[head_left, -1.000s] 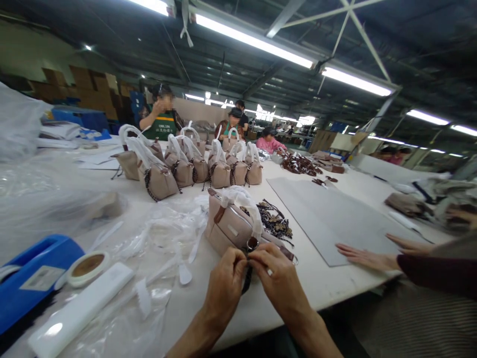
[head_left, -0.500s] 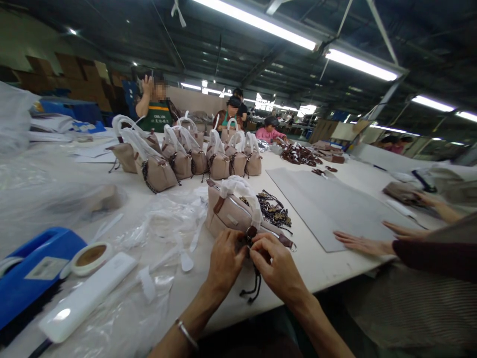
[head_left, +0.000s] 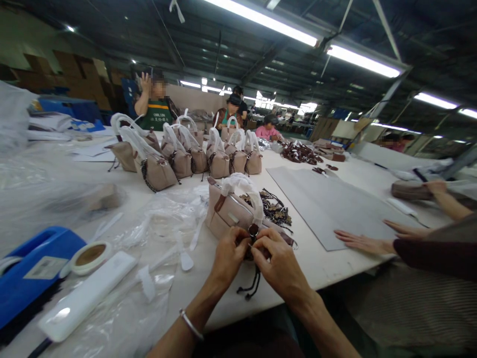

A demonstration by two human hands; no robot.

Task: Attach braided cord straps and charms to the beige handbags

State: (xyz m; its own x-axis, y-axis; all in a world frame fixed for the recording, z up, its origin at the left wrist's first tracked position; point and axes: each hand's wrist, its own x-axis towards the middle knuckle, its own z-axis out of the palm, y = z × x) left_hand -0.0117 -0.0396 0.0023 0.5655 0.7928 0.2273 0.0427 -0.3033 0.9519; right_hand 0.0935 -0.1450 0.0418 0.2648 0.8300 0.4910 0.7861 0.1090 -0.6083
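Observation:
A beige handbag (head_left: 234, 211) with white-wrapped handles stands near the table's front edge. At its near end, my left hand (head_left: 230, 256) and my right hand (head_left: 275, 258) meet, fingertips pinched around a small part beneath a round brown leather tab (head_left: 254, 229). The fingers hide what exactly they grip. A black braided cord (head_left: 253, 286) hangs below them onto the table. Behind the bag, to the right, lies a pile of dark cords with brass-coloured pieces (head_left: 276, 208).
Several finished-looking bags (head_left: 158, 171) stand behind. At left are a blue tape dispenser (head_left: 48, 263), a tape roll (head_left: 90, 257), a white power strip (head_left: 89, 296) and plastic film. A person's hands (head_left: 363, 242) rest on a grey sheet (head_left: 328, 211) at right.
My hands have shifted slightly, staying together at the bag's end. The hanging cord has swung a little left. At far right, another person's hand has moved upward and right with a dark object.

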